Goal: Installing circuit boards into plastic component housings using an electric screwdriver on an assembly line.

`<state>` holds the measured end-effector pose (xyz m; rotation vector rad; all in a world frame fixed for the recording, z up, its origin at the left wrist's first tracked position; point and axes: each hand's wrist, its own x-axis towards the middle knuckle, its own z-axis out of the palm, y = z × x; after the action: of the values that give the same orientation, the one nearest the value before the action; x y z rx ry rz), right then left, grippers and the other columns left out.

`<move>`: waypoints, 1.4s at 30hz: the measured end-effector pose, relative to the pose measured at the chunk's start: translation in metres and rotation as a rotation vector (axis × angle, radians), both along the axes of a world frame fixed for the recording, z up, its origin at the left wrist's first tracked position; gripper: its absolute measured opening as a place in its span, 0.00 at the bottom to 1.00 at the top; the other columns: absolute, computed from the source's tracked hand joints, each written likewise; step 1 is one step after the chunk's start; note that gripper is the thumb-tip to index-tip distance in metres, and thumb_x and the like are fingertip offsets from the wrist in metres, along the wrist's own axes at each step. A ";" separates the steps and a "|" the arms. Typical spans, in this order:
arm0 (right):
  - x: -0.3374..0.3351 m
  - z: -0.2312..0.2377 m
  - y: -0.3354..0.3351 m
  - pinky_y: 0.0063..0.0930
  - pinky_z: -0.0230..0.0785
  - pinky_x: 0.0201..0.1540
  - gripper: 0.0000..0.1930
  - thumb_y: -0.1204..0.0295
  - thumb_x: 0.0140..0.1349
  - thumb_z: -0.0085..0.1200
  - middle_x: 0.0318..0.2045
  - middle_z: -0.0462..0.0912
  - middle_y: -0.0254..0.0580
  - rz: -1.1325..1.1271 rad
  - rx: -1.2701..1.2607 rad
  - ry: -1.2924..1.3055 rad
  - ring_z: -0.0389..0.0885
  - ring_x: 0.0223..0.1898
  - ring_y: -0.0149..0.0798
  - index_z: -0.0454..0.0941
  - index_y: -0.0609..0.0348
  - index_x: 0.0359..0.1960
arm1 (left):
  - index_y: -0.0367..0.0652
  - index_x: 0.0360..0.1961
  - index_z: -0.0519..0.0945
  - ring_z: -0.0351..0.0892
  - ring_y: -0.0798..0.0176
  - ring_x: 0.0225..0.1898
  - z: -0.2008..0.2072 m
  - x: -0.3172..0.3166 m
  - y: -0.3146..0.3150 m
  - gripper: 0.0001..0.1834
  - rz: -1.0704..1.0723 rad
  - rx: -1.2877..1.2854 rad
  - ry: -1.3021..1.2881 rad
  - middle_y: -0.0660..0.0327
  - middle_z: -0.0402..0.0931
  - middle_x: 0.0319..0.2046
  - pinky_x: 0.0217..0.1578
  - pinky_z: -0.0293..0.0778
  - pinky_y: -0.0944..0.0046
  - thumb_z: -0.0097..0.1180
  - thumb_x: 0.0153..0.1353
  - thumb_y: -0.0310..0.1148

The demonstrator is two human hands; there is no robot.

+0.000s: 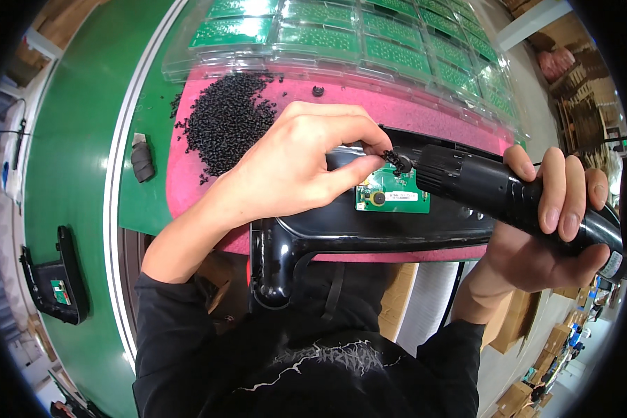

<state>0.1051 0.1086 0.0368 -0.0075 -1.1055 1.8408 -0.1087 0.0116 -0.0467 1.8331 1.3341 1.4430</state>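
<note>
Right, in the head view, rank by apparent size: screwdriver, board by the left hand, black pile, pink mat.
1. Pink mat, though partly covered
2. Screwdriver, probably helped by nearness to the camera
3. Black pile
4. Board, partly hidden

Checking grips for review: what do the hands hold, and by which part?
The right hand grips a black power screwdriver by its rear half. The left hand pinches small black screws; which part is too small to tell.

Head-worn fisheye camera
I see it facing down, close above the left hand (296, 159) and right hand (533, 259).
</note>
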 end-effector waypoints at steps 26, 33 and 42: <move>0.014 0.003 0.026 0.40 0.65 0.53 0.17 0.61 0.65 0.55 0.29 0.70 0.32 -0.107 0.206 -0.355 0.69 0.32 0.31 0.68 0.57 0.48 | 0.33 0.33 0.78 0.80 0.53 0.32 0.010 -0.002 0.003 0.07 0.070 0.051 0.187 0.54 0.79 0.30 0.34 0.76 0.61 0.62 0.52 0.18; 0.022 -0.006 0.038 0.39 0.71 0.51 0.15 0.64 0.64 0.54 0.29 0.72 0.35 -0.150 0.171 -0.445 0.71 0.32 0.33 0.69 0.58 0.46 | 0.37 0.34 0.80 0.79 0.54 0.36 0.004 0.000 0.003 0.07 -0.166 -0.064 0.274 0.57 0.81 0.33 0.38 0.77 0.57 0.63 0.56 0.27; 0.016 -0.014 0.039 0.37 0.69 0.50 0.15 0.66 0.63 0.55 0.28 0.72 0.35 -0.163 0.147 -0.466 0.71 0.31 0.32 0.70 0.59 0.46 | 0.38 0.37 0.80 0.81 0.53 0.35 -0.001 0.003 0.003 0.07 -0.222 -0.234 0.318 0.60 0.84 0.40 0.38 0.78 0.57 0.61 0.59 0.29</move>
<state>0.1209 0.1478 0.0227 -0.4474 -1.5108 1.6468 -0.1055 0.0145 -0.0479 2.0326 1.3273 0.8694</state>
